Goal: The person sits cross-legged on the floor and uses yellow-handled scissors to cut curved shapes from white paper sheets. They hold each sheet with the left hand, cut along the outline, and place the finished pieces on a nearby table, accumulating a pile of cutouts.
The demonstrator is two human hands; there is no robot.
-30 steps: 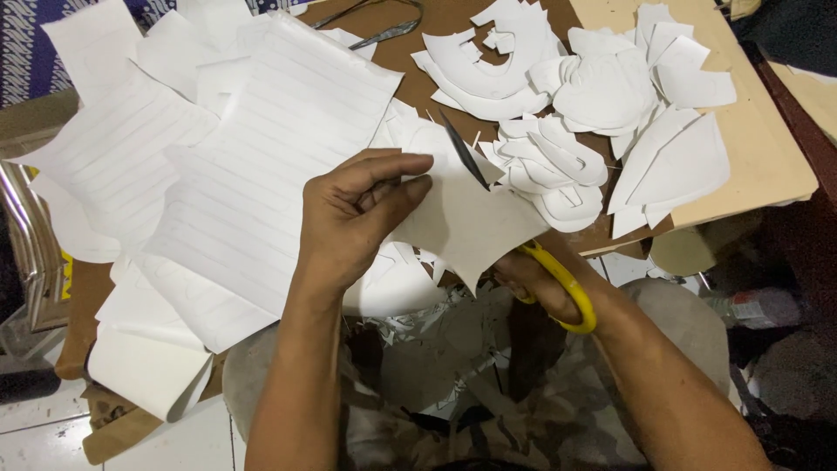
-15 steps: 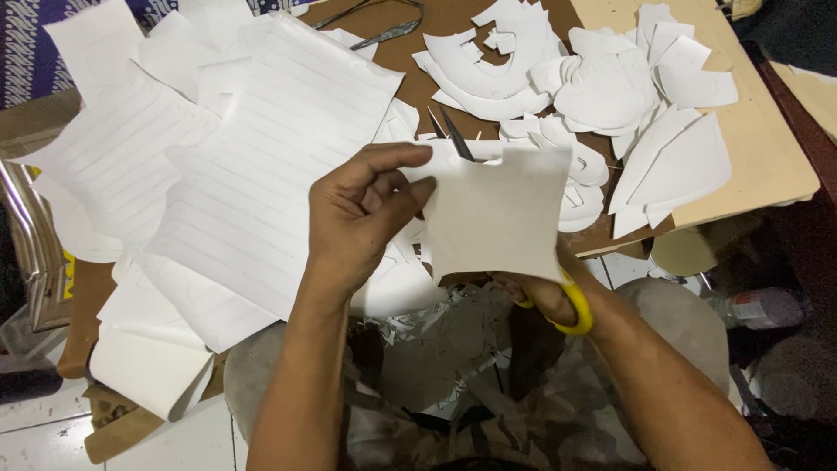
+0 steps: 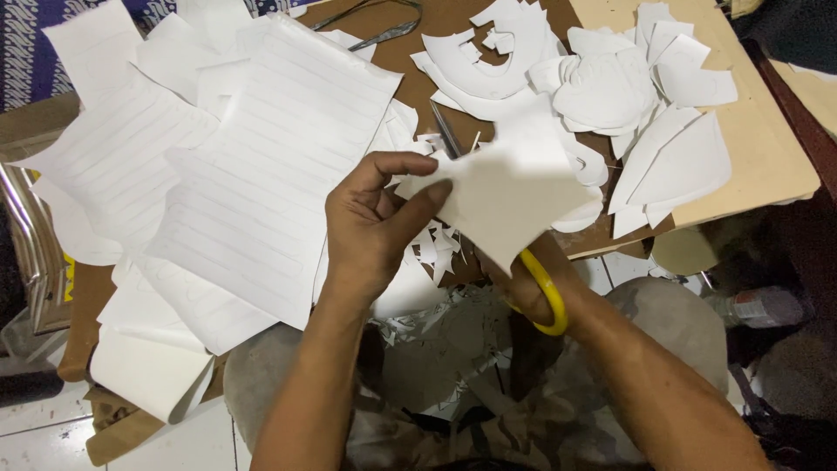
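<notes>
I am sitting with paper offcuts point(image 3: 436, 349) littering my lap, and I am working a pair of yellow-handled scissors point(image 3: 542, 292) with my right hand point(image 3: 532, 283). Its fingers are threaded through the yellow loop and closed around it, though the sheet is hiding most of that hand and I cannot tell whether the blades are apart or together. My left hand point(image 3: 375, 222) is pinching the white paper piece point(image 3: 510, 187) at its left edge, thumb on top and fingers curled beneath, holding it up just above the board. The scissors are coming in under the piece's lower point, so I judge this cut is only partly made.

Beyond my hands, a stack of uncut lined sheets point(image 3: 261, 174) is lying on the left of the brown cardboard board point(image 3: 750, 157), so plenty is left. Farther right, a heap of finished curved cut-outs point(image 3: 602, 87) is piling up, which suggests a good share is already done.
</notes>
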